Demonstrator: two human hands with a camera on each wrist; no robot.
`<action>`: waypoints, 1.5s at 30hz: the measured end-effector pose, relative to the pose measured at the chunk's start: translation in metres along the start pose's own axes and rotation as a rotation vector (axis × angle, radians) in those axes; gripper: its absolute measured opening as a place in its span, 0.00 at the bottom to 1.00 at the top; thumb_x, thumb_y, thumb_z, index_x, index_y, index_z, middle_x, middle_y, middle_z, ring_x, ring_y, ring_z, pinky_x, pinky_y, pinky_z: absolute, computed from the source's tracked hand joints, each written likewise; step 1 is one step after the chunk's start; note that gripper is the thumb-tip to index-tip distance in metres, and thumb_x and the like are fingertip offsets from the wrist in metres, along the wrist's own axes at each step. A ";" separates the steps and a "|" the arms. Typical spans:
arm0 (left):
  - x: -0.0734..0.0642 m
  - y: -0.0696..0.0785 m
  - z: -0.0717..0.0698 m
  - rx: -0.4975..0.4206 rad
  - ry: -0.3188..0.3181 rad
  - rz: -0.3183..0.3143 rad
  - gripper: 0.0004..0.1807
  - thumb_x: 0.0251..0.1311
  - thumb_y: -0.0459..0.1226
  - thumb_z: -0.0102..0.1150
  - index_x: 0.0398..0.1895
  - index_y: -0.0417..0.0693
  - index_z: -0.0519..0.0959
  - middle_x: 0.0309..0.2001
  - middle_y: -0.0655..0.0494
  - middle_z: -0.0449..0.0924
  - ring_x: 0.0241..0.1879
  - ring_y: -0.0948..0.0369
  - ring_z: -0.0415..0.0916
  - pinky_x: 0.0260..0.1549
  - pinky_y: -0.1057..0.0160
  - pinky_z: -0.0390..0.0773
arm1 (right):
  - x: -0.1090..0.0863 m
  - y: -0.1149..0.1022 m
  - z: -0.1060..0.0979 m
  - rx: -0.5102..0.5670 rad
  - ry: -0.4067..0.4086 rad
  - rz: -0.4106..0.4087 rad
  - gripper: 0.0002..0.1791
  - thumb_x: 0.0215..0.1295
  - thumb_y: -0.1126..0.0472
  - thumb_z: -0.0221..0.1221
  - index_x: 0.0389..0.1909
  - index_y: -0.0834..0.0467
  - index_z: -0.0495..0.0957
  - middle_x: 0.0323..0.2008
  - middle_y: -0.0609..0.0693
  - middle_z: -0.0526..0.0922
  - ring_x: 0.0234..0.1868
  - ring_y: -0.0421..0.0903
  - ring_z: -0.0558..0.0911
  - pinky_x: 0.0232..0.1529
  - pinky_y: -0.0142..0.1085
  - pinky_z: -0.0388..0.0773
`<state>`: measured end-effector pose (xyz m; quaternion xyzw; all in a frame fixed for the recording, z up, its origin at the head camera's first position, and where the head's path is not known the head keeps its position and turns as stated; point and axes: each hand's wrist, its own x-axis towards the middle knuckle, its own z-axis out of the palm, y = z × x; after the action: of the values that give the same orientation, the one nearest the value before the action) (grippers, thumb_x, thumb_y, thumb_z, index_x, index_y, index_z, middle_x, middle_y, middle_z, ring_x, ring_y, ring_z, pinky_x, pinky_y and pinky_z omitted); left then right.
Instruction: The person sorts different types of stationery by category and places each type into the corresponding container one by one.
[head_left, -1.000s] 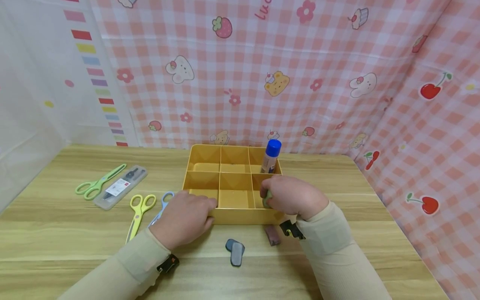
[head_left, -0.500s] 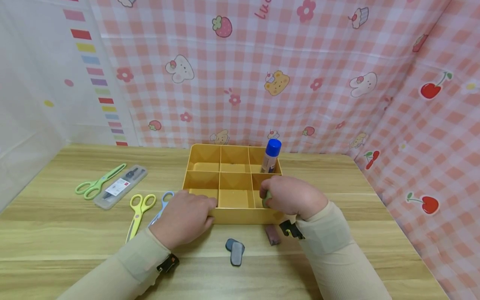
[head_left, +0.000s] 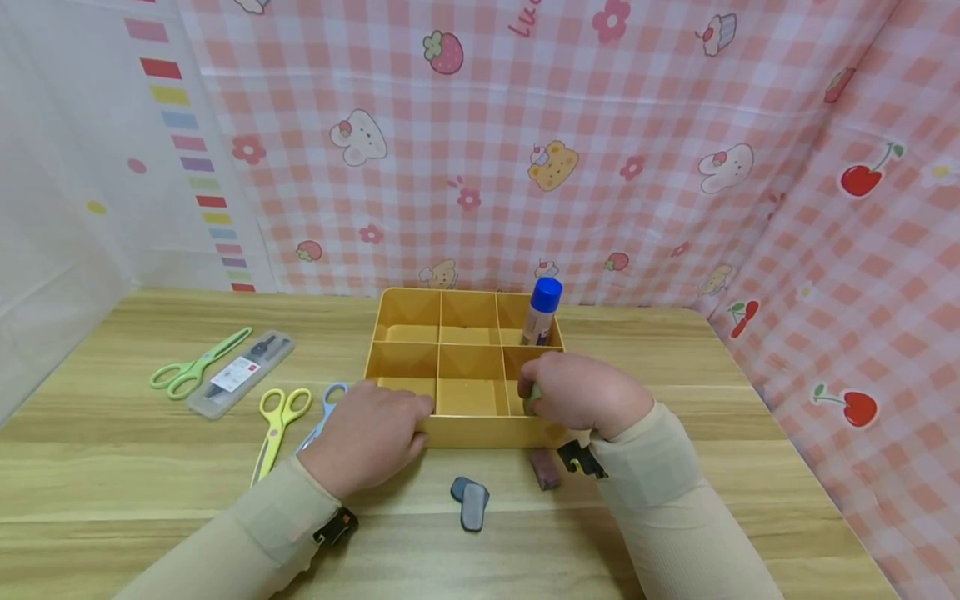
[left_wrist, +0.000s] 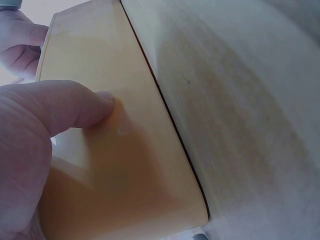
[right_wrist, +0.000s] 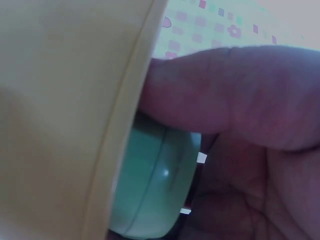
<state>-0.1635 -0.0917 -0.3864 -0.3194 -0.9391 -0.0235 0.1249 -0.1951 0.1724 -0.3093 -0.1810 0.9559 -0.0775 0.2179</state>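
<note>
A yellow storage box [head_left: 491, 432] with several compartments stands on the table. My left hand [head_left: 372, 435] grips its front left wall; in the left wrist view the thumb [left_wrist: 75, 105] presses flat on the outer face, and the other fingers are out of sight. My right hand [head_left: 588, 390] reaches into the front right compartment and holds a rounded, smooth green object [right_wrist: 155, 182] with a seam line. Its thumb [right_wrist: 200, 92] lies over the object at the box rim, and its lower part is hidden by the wall. A blue-capped glue stick [head_left: 542, 311] stands in the back right compartment.
Left of the box lie green scissors [head_left: 197, 367], a clear case with a compass [head_left: 242, 375], yellow scissors [head_left: 277, 423] and blue-handled scissors [head_left: 327, 408] partly under my left hand. In front are two overlapping grey rounded pieces [head_left: 472, 507] and a purplish block [head_left: 544, 469].
</note>
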 end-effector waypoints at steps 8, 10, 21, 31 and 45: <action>0.000 0.000 0.000 -0.002 -0.007 -0.005 0.11 0.60 0.44 0.67 0.25 0.57 0.75 0.20 0.64 0.76 0.22 0.64 0.76 0.26 0.59 0.68 | 0.002 0.001 0.002 -0.011 -0.002 0.006 0.09 0.74 0.61 0.62 0.50 0.52 0.85 0.44 0.48 0.86 0.38 0.46 0.82 0.42 0.43 0.83; 0.000 0.000 0.000 -0.002 -0.008 -0.004 0.11 0.61 0.44 0.67 0.26 0.57 0.75 0.20 0.64 0.77 0.23 0.64 0.76 0.26 0.59 0.68 | 0.002 0.001 0.003 -0.016 -0.001 0.002 0.09 0.74 0.61 0.61 0.51 0.52 0.85 0.44 0.48 0.86 0.38 0.46 0.82 0.43 0.43 0.83; 0.000 -0.001 0.002 -0.007 -0.012 -0.005 0.11 0.61 0.44 0.67 0.26 0.56 0.75 0.20 0.64 0.77 0.22 0.64 0.75 0.27 0.58 0.69 | 0.003 -0.001 0.002 -0.017 -0.009 0.006 0.11 0.75 0.61 0.60 0.53 0.53 0.85 0.45 0.49 0.87 0.40 0.46 0.82 0.46 0.45 0.83; 0.000 -0.001 0.002 -0.007 -0.003 -0.002 0.11 0.60 0.44 0.67 0.25 0.57 0.75 0.20 0.65 0.76 0.22 0.64 0.76 0.28 0.57 0.71 | 0.006 0.001 0.005 -0.046 -0.003 -0.007 0.12 0.75 0.61 0.59 0.54 0.53 0.84 0.46 0.49 0.87 0.39 0.45 0.82 0.46 0.44 0.83; 0.001 -0.001 0.002 -0.016 0.001 0.001 0.11 0.60 0.44 0.67 0.25 0.57 0.75 0.20 0.65 0.77 0.22 0.64 0.76 0.27 0.57 0.69 | 0.008 -0.001 0.007 -0.032 -0.009 0.011 0.13 0.76 0.62 0.59 0.57 0.54 0.84 0.45 0.48 0.88 0.39 0.44 0.83 0.50 0.46 0.84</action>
<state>-0.1652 -0.0919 -0.3885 -0.3210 -0.9386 -0.0311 0.1228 -0.1986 0.1679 -0.3184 -0.1796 0.9570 -0.0603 0.2197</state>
